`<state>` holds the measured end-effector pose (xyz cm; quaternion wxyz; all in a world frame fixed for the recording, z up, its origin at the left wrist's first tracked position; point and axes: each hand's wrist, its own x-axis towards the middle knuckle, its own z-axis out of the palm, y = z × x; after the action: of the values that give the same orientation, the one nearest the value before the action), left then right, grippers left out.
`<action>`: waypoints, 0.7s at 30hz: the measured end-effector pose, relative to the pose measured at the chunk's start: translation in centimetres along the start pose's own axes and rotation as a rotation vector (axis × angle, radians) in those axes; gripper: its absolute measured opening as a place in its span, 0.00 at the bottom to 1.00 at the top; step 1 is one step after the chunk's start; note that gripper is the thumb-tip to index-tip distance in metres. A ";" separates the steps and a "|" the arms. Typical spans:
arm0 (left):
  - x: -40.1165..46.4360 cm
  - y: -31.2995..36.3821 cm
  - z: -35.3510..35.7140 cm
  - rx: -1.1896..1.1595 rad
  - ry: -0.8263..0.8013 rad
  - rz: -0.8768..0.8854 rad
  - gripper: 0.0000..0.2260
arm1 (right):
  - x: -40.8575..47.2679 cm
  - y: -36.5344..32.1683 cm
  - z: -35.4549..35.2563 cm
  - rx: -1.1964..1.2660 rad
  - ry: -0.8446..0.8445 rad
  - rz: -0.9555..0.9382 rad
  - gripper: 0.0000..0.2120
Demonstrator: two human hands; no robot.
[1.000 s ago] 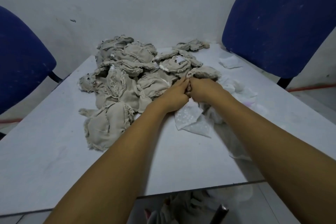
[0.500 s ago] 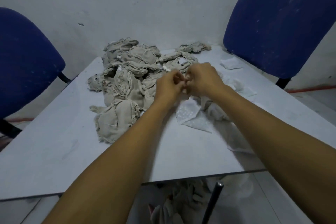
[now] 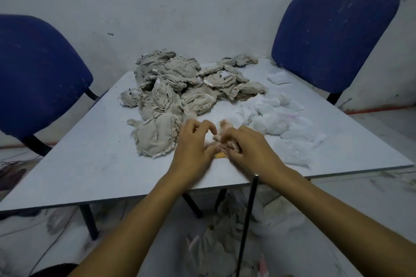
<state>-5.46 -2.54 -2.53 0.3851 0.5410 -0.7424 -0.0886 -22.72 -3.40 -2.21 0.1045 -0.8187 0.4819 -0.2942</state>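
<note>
Fingers (image 3: 234, 136) of your right hand (image 3: 252, 153) pinch the small pink piece (image 3: 224, 125) above the counter (image 3: 90, 164) near its front edge. Your left hand (image 3: 194, 148) arches half curled beside it, and I cannot tell its hold. Work slowly, close to the surface, away from the beige pile (image 3: 157, 139).

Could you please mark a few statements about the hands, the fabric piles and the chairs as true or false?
1. The left hand and right hand meet at a small pinkish piece near the front edge of the table. True.
2. The beige fabric pile lies right of the white fabric pile. False: it lies left of it.
3. The left blue chair and right blue chair stand by the table. True.
4. The white fabric pile sits on a chair. False: it lies on the table.
</note>
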 end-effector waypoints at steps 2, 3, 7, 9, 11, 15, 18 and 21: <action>-0.4 0.3 -0.1 0.062 0.015 0.113 0.06 | -0.7 0.6 0.1 -0.052 0.029 0.023 0.09; -0.5 0.5 -0.1 0.081 -0.050 0.139 0.06 | -0.9 0.9 0.2 -0.066 0.042 0.036 0.09; -0.6 0.2 -0.2 0.134 -0.279 0.113 0.13 | -0.9 0.7 0.8 -0.073 0.082 0.050 0.08; -0.5 0.1 -0.6 0.064 -0.252 0.101 0.10 | -0.9 0.7 0.9 -0.077 0.117 0.065 0.08; -0.4 -0.1 -0.9 -0.016 -0.203 0.050 0.06 | -1.1 0.7 0.8 -0.105 0.157 0.074 0.09; 0.0 -0.4 -1.0 -0.218 -0.169 -0.106 0.05 | -1.6 0.4 0.3 -0.106 0.278 -0.078 0.10; 0.1 -0.8 -0.9 -0.304 -0.135 -0.149 0.04 | -1.6 0.7 0.3 -0.104 0.230 -0.245 0.13; 0.1 -1.1 -0.8 -0.419 -0.160 -0.135 0.05 | -1.4 1.1 0.3 -0.057 0.203 -0.303 0.15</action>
<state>-4.09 -2.80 -2.54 0.4218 0.4892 -0.6981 -0.3090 -23.83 -2.77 -3.47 -0.0134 -0.8506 0.3695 -0.3739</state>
